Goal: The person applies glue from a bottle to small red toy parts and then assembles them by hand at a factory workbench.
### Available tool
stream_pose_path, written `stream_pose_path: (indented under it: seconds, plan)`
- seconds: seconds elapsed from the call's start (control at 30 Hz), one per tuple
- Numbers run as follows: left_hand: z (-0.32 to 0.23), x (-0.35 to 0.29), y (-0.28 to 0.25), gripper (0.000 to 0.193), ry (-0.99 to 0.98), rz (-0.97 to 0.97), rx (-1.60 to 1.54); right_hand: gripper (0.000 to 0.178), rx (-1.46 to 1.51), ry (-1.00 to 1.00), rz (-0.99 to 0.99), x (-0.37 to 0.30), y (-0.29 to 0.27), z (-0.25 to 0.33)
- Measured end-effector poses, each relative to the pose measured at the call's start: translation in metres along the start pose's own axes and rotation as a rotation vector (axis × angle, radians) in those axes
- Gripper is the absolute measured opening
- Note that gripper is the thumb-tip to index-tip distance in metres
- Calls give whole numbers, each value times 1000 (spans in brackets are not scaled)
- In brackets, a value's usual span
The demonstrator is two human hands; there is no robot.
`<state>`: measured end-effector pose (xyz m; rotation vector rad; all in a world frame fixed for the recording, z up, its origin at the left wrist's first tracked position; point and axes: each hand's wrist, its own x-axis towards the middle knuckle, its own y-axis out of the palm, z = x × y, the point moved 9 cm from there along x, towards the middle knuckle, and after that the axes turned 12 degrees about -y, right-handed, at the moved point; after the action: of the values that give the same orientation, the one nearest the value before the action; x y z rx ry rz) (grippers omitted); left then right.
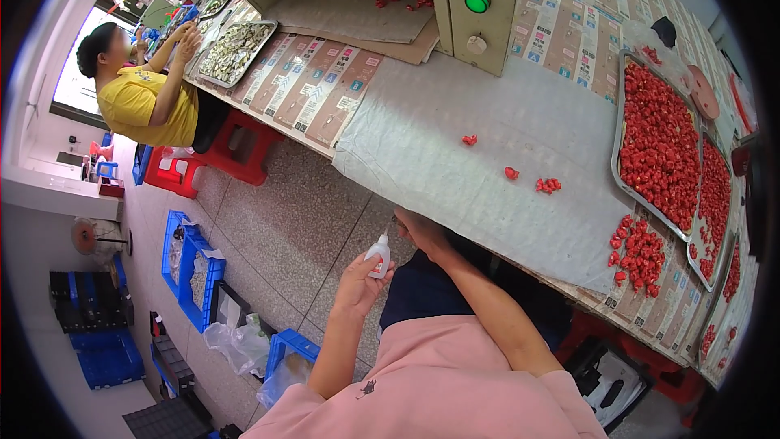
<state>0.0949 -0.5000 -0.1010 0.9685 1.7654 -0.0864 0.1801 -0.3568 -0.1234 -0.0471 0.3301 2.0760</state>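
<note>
My left hand [357,283] is closed round a small white squeeze bottle [379,258] with a thin nozzle pointing up. Just beyond the nozzle tip, beside the table's front edge, my right hand [417,232] has its fingers curled together. Whatever those fingers hold, if anything, is too small or hidden to make out. On the pale sheet [455,106] covering the table lie a few loose red pieces, among them a single one [511,172] and a little cluster [549,185]. A larger heap of red pieces [639,256] sits farther right.
Metal trays of red pieces [658,146] line the right side. At the back stands a machine with a green button [477,3] and more red pieces in its opening. A person in yellow [154,106] sits far left by a tray [237,53]. Blue crates [195,272] stand on the floor.
</note>
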Motion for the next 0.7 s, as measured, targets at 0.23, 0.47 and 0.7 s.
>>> stream_pose_path:
  seconds: [0.23, 0.47, 0.7]
  plan:
    - [-1, -6, 1, 32, -1, -14, 6, 39, -52, 0, 15, -4, 0, 11]
    - [1, -5, 0, 32, 4, 12, 43, 42, -18, 18, 57, -5, 3, -4]
    - [2, -6, 2, 35, -10, 25, 29, 46, -24, 98, 53, -9, 0, -11]
